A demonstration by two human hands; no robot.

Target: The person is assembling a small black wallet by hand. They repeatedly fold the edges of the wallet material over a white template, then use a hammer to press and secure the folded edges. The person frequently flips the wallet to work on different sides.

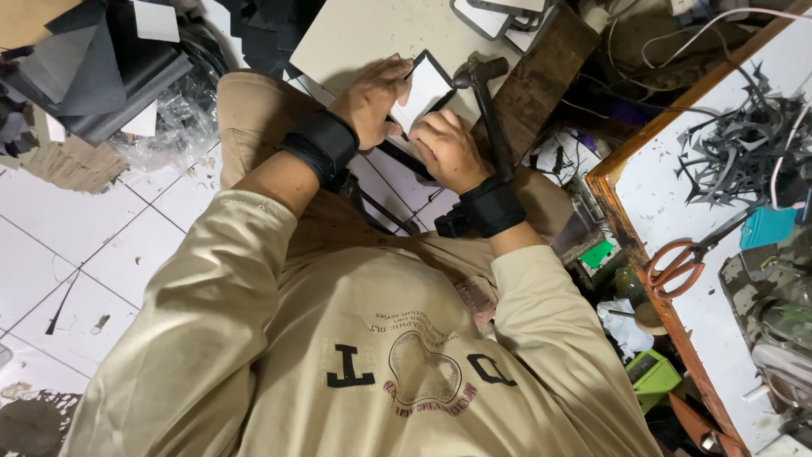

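Two hands are working close together on a white card (423, 87) with a dark border, which is lying on a pale board (364, 34) just past the person's knee. The left hand (372, 97) is resting on the card's left edge, its fingers curled down and pressing the piece flat; whether it is actually pinching the edge cannot be told. The right hand (447, 151) is sitting at the card's lower corner, fingers folded in tight around a thin dark tool (441, 101) whose tip is touching the card. Both wrists are wearing black bands.

A hammer (484, 93) is lying just beside the right hand, its head near the card's upper right corner and its handle running down along a dark wooden block (541, 72). Black sheets (93, 68) are piled at the upper left on the white tiled floor (76, 254). To the right, a wooden-framed table (630, 152) is holding orange-handled scissors (681, 262) and a heap of grey scraps (736, 152).
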